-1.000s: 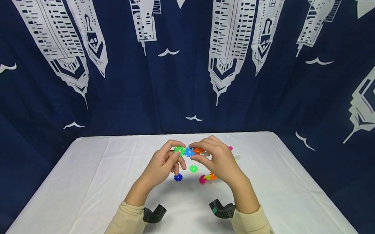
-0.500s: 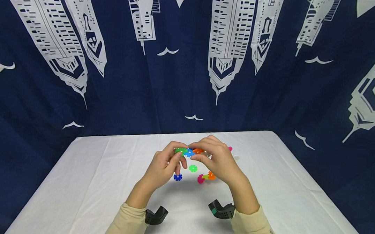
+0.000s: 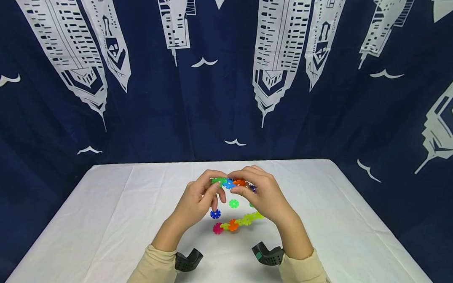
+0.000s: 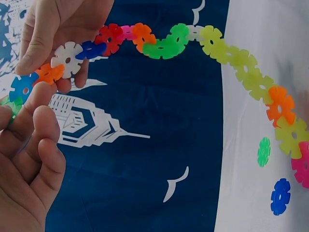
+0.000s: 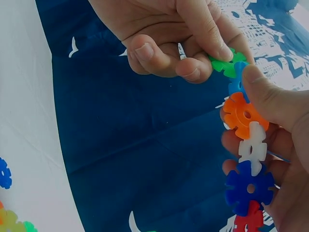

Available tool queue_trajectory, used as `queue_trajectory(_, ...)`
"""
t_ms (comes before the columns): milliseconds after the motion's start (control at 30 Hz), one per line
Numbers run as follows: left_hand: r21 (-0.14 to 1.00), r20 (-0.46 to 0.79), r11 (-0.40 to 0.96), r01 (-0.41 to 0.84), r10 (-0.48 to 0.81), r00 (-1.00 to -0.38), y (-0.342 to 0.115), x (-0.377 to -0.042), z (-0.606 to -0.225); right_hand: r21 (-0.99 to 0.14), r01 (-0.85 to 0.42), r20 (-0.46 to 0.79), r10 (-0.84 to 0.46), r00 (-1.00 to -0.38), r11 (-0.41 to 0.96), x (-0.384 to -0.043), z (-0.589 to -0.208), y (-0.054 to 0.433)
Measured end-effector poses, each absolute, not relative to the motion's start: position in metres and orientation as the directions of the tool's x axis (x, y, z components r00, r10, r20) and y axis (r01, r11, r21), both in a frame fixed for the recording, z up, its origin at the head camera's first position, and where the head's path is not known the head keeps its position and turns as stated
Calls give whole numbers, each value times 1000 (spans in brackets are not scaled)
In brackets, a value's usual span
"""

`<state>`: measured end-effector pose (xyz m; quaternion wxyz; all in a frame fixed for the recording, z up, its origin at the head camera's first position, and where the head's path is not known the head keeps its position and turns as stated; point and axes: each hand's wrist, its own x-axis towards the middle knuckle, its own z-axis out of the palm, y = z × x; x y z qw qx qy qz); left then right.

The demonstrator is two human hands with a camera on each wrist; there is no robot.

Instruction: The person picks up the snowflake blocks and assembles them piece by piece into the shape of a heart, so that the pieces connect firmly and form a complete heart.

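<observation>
In the head view my left hand pinches a green snowflake disc between thumb and index finger. That disc meets a light blue disc, which my right hand grips at its thumb tip. From there a long chain of slotted discs runs under the right hand: orange, white, dark blue, then red, green and yellow ones. A pink disc ends the chain low above or on the table; contact is unclear. How deep the green and light blue slots interlock is hidden by fingers.
Two loose discs, one green and one dark blue, lie on the white tablecloth below the hands. A navy curtain with white building prints hangs behind the table. Black cameras sit on both wrists.
The chain's trailing end with the pink disc has swung left and nearer to me, showing more yellow discs. The pinched green disc has tilted flatter. Both hands have stayed nearly in place.
</observation>
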<state>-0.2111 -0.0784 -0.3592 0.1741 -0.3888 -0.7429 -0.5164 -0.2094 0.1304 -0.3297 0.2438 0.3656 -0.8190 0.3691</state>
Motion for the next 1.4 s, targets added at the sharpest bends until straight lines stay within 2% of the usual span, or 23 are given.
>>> queue_trajectory(167, 643, 647, 185, 743, 388, -657, -79, -212, -360, -462, -755, 631, -426, -649, 466, -209, -329, 131)
queue_trajectory(633, 645, 656, 176, 744, 373, -657, -80, -213, -359, -489, -726, 592, -427, -683, 483, -212, -330, 132)
queue_trajectory(1000, 659, 642, 167, 734, 383, -664, -79, -213, -361, -481, -755, 617, -440, -653, 446, -212, -332, 134)
queue_trajectory(1200, 644, 655, 169, 746, 383, -652, -78, -213, -361, -489, -754, 611, -444, -655, 439, -211, -332, 134)
queue_trajectory(1400, 630, 677, 191, 753, 341, -653, -77, -213, -361, -499, -761, 621, -441, -648, 416, -210, -331, 132)
